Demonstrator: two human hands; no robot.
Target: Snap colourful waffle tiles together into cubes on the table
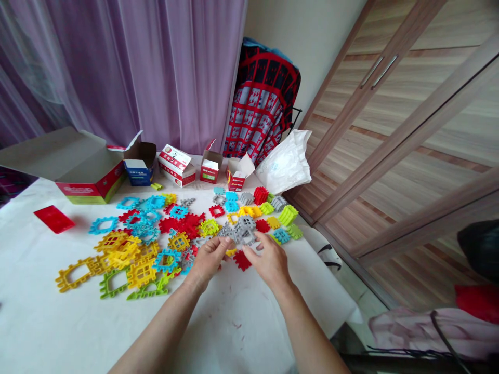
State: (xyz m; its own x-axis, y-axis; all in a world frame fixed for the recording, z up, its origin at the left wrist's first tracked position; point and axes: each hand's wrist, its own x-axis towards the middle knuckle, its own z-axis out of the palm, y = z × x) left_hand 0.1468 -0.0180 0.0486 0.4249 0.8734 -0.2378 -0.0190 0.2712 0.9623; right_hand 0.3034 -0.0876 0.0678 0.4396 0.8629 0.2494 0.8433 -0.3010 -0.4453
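Near the front of the spread of plastic building pieces, my right hand point(270, 258) is closed with thumb and fingertips at a grey notched building piece point(245, 228). My left hand point(210, 258) is pinched just left of it. Another grey toothed piece point(226, 231) shows at the left fingertips; whether they hold it is hard to tell. A red notched piece point(242, 261) lies under the hands. Left of them is a loose heap of yellow pieces point(141, 272), blue pieces point(167, 259) and red pieces point(187, 224). Small stacks stand to the right, among them a lime-green stack point(288, 214).
Along the back of the white-covered table point(50, 322) stand a large open box point(91, 182), a blue box point(139, 173), several smaller red-and-white boxes point(177, 169) and a white bag point(286, 163). A red plastic rectangle point(53, 218) lies left. Wooden wardrobe doors point(405, 119) rise at right.
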